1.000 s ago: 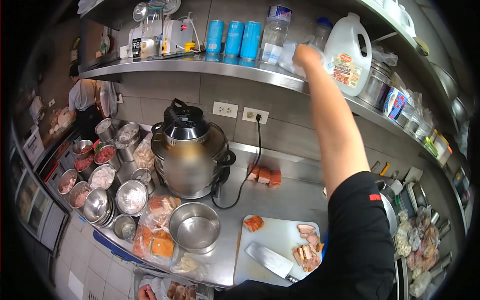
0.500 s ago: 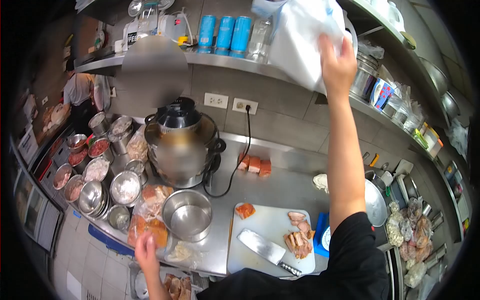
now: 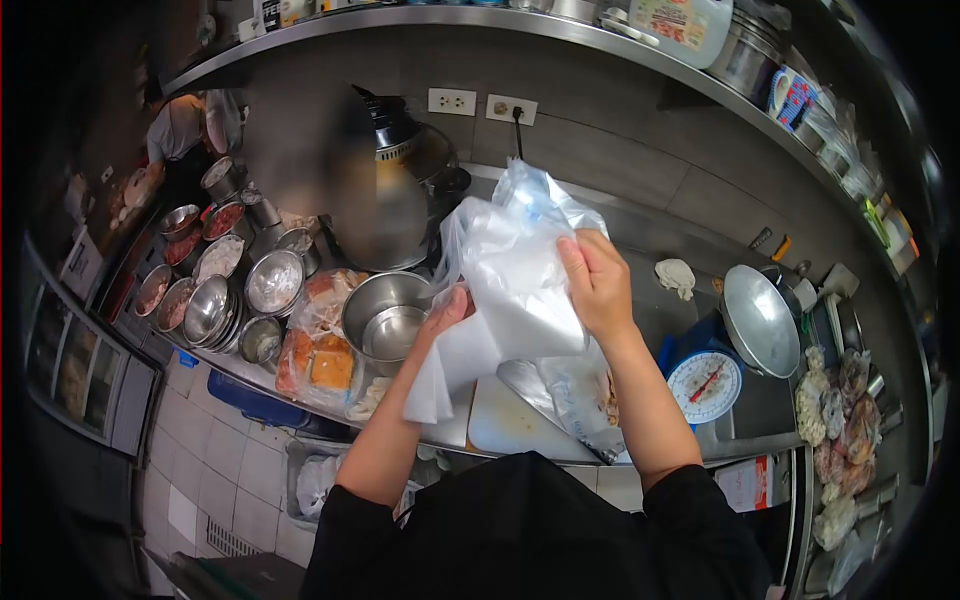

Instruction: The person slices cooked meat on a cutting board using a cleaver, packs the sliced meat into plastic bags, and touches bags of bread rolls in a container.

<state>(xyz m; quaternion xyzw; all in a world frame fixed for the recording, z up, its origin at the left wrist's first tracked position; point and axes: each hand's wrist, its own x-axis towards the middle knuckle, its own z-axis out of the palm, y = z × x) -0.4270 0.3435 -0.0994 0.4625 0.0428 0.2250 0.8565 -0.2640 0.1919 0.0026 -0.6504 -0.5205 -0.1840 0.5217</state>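
Note:
A bundle of thin, clear plastic bags (image 3: 515,275) hangs between my hands above the counter. My right hand (image 3: 598,280) grips its right side, thumb on top and fingers behind. My left hand (image 3: 447,315) is at the bundle's left edge, closed on the plastic, its fingers partly hidden. Below, the bags cover much of a white cutting board (image 3: 500,420) and a cleaver (image 3: 530,385). An empty steel pot (image 3: 388,318) stands just left of my left hand, beside bagged orange-skinned meat (image 3: 325,362).
Several steel bowls (image 3: 210,305) of meat crowd the left. At the right are a blue scale (image 3: 704,387) with a metal pan (image 3: 760,318) and a white cloth (image 3: 675,278). A steel shelf (image 3: 450,17) crosses above. A co-worker (image 3: 175,135) stands far left.
My right hand has brought the plastic down from the shelf to above the counter. My left hand has risen from the lower left and taken hold of it. The view has tilted down.

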